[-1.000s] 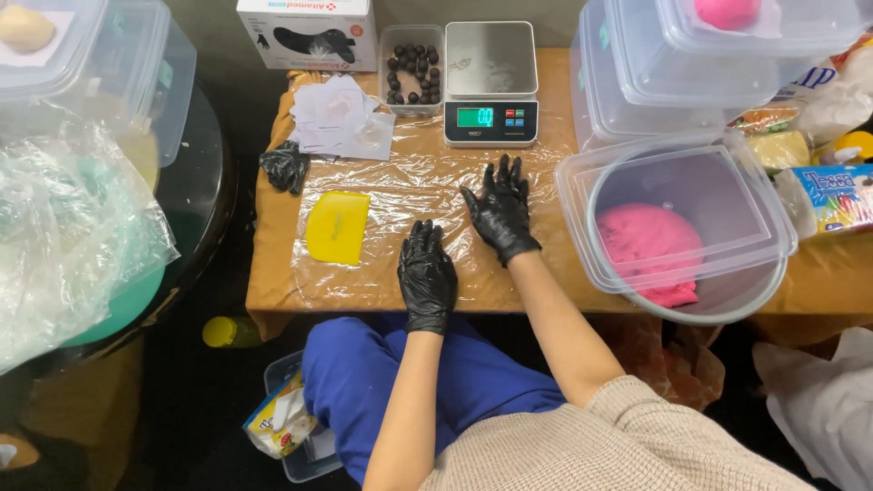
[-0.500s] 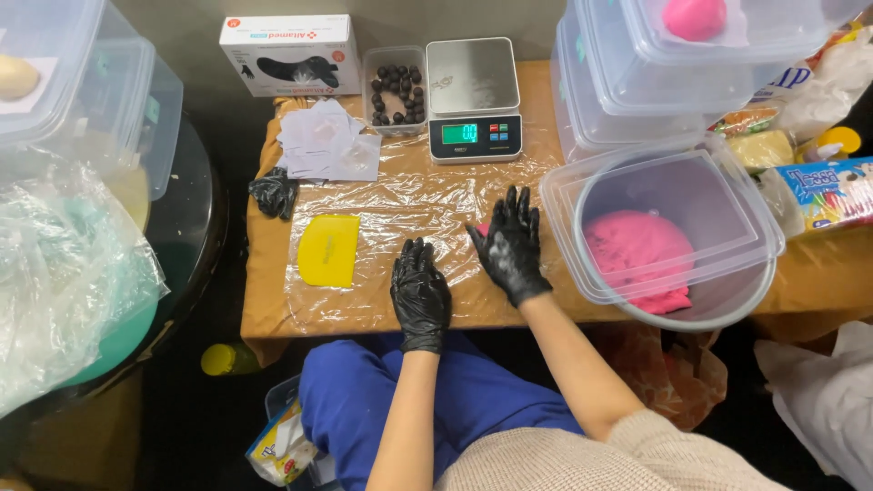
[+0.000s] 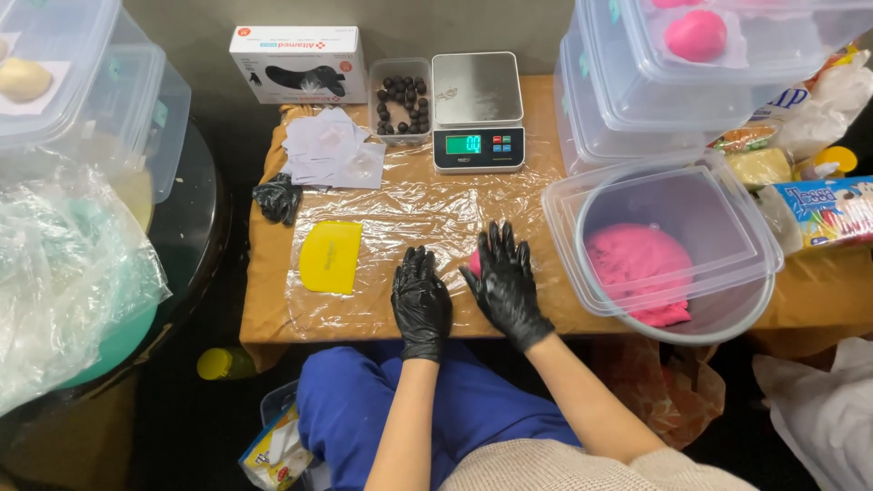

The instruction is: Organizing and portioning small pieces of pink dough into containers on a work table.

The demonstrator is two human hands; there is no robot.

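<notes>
Both my hands wear black gloves and lie palm down on a sheet of clear plastic wrap (image 3: pixel 400 214) spread over the brown table. My left hand (image 3: pixel 421 300) rests flat on the wrap with nothing under it that I can see. My right hand (image 3: pixel 505 282), fingers spread, lies over a small pink piece of dough (image 3: pixel 474 264) that peeks out at its left edge. A yellow scraper (image 3: pixel 329 256) lies on the wrap to the left of my hands.
A digital scale (image 3: pixel 477 114) stands at the back, beside a tub of dark balls (image 3: pixel 400 100), a glove box (image 3: pixel 298 64) and paper squares (image 3: pixel 332 150). Right: a bowl (image 3: pixel 677 332) of pink dough (image 3: pixel 637 264) under a clear lid, and stacked plastic boxes (image 3: pixel 655 91). A crumpled black glove (image 3: pixel 277 198) lies left.
My right hand has drawn back from mid-table toward the near edge, beside my left hand, and a bit of pink dough now shows under it. The left hand barely moved.
</notes>
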